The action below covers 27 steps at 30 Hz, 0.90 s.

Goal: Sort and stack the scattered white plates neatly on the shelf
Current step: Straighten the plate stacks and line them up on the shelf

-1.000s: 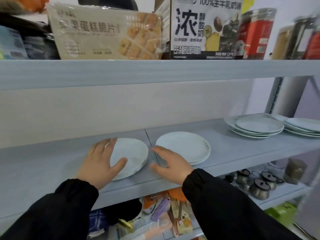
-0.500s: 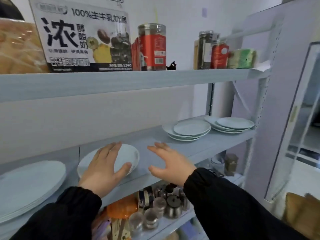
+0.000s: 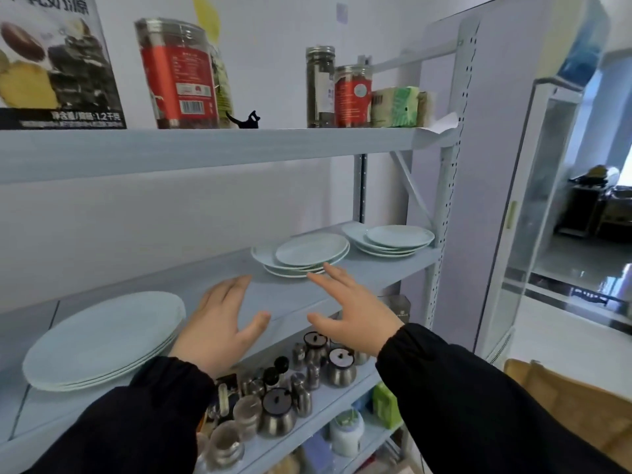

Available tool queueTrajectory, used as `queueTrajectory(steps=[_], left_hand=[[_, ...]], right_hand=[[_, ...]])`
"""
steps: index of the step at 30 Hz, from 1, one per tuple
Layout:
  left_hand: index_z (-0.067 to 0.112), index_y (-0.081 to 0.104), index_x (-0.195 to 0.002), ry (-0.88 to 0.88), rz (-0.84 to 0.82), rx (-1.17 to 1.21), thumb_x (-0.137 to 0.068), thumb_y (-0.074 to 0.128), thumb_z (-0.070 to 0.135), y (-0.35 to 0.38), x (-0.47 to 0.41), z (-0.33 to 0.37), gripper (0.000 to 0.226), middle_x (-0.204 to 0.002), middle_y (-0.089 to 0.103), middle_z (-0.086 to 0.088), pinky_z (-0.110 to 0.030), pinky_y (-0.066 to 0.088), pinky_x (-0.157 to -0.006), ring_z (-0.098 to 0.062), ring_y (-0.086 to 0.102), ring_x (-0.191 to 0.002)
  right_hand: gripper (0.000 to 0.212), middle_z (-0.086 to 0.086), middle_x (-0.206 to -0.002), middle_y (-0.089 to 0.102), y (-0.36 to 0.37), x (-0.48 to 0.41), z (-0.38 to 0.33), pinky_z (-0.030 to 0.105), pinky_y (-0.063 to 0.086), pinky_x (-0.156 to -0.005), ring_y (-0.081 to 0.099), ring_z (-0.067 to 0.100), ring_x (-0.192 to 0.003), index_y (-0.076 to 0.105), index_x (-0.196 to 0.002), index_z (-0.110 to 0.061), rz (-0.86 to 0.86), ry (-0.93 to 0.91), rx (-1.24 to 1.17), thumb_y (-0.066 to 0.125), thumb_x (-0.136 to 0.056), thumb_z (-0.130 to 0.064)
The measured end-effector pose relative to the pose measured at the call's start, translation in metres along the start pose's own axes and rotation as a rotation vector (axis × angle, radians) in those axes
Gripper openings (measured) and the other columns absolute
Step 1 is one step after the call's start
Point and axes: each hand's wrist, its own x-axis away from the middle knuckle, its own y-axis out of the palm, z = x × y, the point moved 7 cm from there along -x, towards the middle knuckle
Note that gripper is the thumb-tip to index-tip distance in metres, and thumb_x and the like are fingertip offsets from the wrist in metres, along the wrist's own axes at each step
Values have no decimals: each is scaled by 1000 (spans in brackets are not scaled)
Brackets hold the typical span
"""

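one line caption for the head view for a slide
Both open hands reach toward an uneven plate stack on the shelf.

The milk carton is cut off by the top-left edge. Sleeves hide part of the lower shelf's jars. Jar labels are unreadable.

A white wall is filling the upper middle of the frame. A tall glass-door cabinet is standing at the right. Behind it, a shiny floor is catching daylight. A brown cardboard box is sitting at the lower right.
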Motion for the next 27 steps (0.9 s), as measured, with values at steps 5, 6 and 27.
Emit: queueTrajectory(steps=[5,6,27], left_hand=[[29,15,-153,-3,0,46,-91,38,61,15,-24,13,73,-157,22,4,-31,19,-114,-12,15,-144],[30,14,-153,0,-6,56,-91,38,61,20,-30,14,73,-157,22,5,-31,19,-114,-11,14,-144],[21,23,-152,-34,17,195,-94,42,54,103,-238,-40,69,-154,30,-5,-37,24,-113,-22,21,-141]], right_hand=[[69,-15,-162,5,-12,-3,25,28,12,-119,-1,1,-148,24,-149,-47,20,41,-22,56,-89,-51],[69,-15,-162,6,-12,-6,30,27,12,-118,-1,1,-148,24,-149,-47,22,49,-23,57,-89,-50],[69,-13,-162,12,-11,-162,149,32,24,-116,12,6,-148,26,-148,-46,56,212,-12,58,-88,-52]])
